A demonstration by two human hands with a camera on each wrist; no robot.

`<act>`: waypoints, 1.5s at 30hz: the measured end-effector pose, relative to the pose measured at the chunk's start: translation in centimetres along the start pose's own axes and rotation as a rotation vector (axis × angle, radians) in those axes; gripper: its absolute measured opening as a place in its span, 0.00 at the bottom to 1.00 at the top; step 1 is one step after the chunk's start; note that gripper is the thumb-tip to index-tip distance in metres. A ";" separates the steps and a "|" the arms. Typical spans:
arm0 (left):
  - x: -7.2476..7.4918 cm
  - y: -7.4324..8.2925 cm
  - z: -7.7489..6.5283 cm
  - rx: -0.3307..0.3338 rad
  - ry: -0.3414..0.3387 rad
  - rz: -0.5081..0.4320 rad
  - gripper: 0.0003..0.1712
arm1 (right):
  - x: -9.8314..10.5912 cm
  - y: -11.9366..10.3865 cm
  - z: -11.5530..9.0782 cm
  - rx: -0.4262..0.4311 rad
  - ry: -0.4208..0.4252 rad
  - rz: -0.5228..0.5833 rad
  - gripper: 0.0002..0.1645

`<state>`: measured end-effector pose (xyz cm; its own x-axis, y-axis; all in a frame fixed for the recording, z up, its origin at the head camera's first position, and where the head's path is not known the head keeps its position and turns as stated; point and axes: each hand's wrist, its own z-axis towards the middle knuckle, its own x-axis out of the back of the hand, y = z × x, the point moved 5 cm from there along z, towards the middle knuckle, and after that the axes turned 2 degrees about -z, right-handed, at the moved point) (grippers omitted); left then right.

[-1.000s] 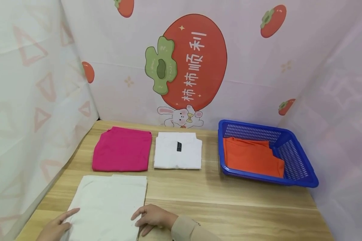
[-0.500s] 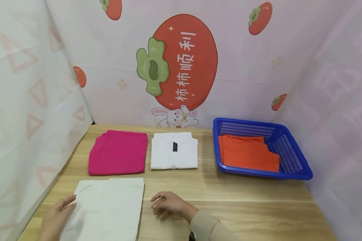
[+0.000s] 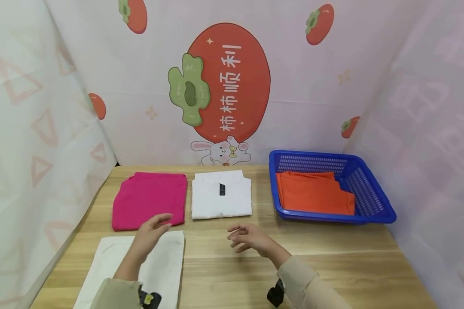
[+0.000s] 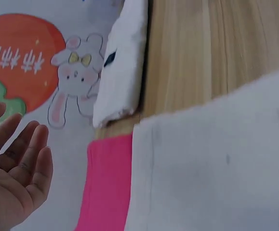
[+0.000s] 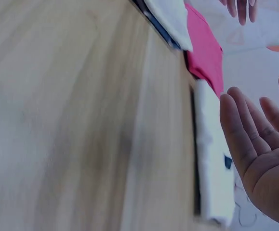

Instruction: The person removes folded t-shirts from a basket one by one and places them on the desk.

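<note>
My left hand (image 3: 148, 238) hovers over the far part of a folded off-white cloth (image 3: 164, 270) at the front left, its fingers relaxed and holding nothing. Just beyond its fingertips lies a folded magenta garment (image 3: 151, 199). To the right of that, a folded white shirt (image 3: 221, 204) with a dark neck label lies flat. My right hand (image 3: 255, 240) is above the table in front of the white shirt, fingers loosely bent around nothing. Both wrist views show the palms bare, the left hand (image 4: 21, 168) and the right hand (image 5: 264, 149) alike.
A blue plastic basket (image 3: 375, 193) stands at the back right, with a folded orange garment (image 3: 313, 193) inside. The wooden table (image 3: 348, 270) is bounded by printed cloth hangings at the back and both sides.
My left hand has left the off-white cloth's left edge and moved forward and right. My right hand has left its right edge and moved right and forward. The head view has shifted slightly.
</note>
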<state>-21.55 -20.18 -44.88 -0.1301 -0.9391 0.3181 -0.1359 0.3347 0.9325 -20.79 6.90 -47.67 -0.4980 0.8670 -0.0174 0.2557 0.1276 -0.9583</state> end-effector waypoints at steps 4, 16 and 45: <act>-3.8 1.7 1.9 -0.062 -0.074 -0.053 0.20 | 2.9 -0.7 -1.4 0.042 0.038 -0.037 0.24; -12.3 8.3 5.3 -0.177 -0.344 -0.089 0.17 | 11.7 -2.8 -5.7 0.086 0.246 -0.096 0.28; -30.9 12.9 9.6 0.105 -0.539 -0.314 0.10 | 29.1 -0.1 -11.0 -0.205 0.729 -0.483 0.32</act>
<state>-28.68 13.91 -44.33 -0.5413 -0.8316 -0.1243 -0.3404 0.0816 0.9367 -26.21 37.36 -44.98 0.0420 0.7780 0.6269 0.3323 0.5808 -0.7431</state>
